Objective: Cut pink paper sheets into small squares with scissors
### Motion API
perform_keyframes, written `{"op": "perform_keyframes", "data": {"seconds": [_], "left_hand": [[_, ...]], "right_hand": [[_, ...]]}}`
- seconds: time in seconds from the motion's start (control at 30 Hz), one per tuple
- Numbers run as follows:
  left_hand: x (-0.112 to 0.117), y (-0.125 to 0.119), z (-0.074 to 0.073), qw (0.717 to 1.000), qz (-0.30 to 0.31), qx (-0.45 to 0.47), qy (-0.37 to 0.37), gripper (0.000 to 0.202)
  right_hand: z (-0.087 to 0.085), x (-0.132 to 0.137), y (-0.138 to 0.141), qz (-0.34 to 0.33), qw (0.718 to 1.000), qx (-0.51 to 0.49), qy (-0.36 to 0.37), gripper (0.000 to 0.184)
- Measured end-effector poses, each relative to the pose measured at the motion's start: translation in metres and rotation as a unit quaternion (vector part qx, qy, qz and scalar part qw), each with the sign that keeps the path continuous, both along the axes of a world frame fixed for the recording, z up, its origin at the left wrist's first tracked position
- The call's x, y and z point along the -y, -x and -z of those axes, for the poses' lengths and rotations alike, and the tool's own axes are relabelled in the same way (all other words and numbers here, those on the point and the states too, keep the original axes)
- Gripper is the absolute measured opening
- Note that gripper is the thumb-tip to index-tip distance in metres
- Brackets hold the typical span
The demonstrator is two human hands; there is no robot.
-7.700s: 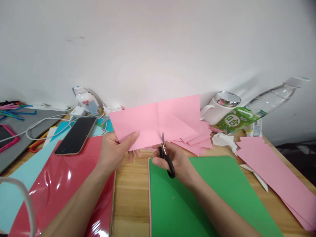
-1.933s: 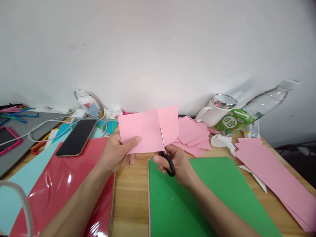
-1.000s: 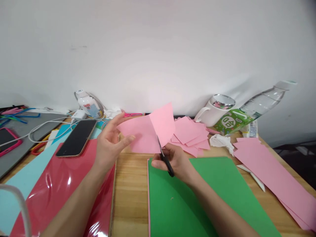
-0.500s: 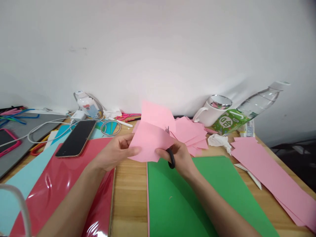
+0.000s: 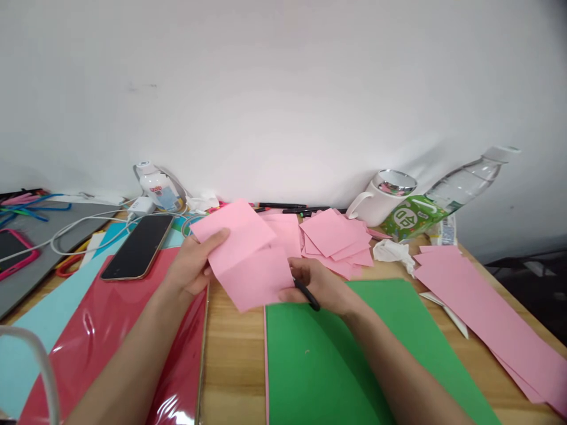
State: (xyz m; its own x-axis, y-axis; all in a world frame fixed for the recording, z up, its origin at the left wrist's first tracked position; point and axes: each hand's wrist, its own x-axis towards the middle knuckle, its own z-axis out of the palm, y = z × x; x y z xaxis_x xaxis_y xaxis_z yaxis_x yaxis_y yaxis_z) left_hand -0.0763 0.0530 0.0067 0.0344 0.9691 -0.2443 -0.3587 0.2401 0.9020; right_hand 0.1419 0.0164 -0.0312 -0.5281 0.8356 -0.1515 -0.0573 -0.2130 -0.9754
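My left hand (image 5: 195,260) is closed on pink paper, with its thumb pressed on the upper piece (image 5: 239,230). A second pink piece (image 5: 257,280) overlaps it below, and its right edge meets the fingers of my right hand (image 5: 321,286). That hand is closed around scissors, of which only the black handle (image 5: 308,294) shows; the blades are hidden. Whether the two pink pieces are fully separate I cannot tell. Just behind the hands lies a loose pile of pink paper squares (image 5: 334,236). Under my right hand is a green sheet (image 5: 354,354).
Red sheets in a clear wrapper (image 5: 119,330) and a phone (image 5: 137,248) lie at left. Several pens (image 5: 281,205) line the wall. A white mug (image 5: 376,200), green packet (image 5: 411,218) and tilted water bottle (image 5: 465,180) stand back right. Long pink strips (image 5: 491,324) lie at right.
My left hand has shifted left and up, with its thumb now higher on the paper. The pink pieces have turned and fanned apart. The scissor tips, visible before, are now hidden.
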Motion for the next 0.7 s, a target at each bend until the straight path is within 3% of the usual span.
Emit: {"op": "perform_keyframes", "data": {"seconds": [0.17, 0.3, 0.4, 0.5, 0.6, 0.7], "left_hand": [[-0.003, -0.004, -0.003, 0.994, -0.093, 0.044, -0.042, 0.015], [0.003, -0.011, -0.003, 0.997, -0.066, 0.042, -0.025, 0.022], [0.005, -0.010, -0.003, 0.998, -0.015, 0.022, -0.051, 0.022], [0.001, -0.004, -0.002, 0.997, 0.025, 0.001, -0.079, 0.016], [-0.004, 0.002, -0.001, 0.995, 0.042, -0.007, -0.091, 0.018], [-0.005, 0.008, -0.003, 0.994, 0.097, -0.014, -0.051, 0.019]], "right_hand": [[0.004, -0.005, 0.004, 0.169, 0.976, -0.137, 0.031, 0.029], [0.009, -0.009, 0.008, 0.236, 0.944, -0.210, 0.095, 0.033], [0.012, -0.013, 0.003, 0.337, 0.920, -0.182, 0.084, 0.036], [0.011, -0.017, -0.009, 0.427, 0.896, -0.124, 0.008, 0.037], [0.007, -0.019, -0.022, 0.445, 0.892, -0.054, -0.055, 0.037], [0.002, -0.019, -0.032, 0.422, 0.903, -0.001, -0.084, 0.036]]}}
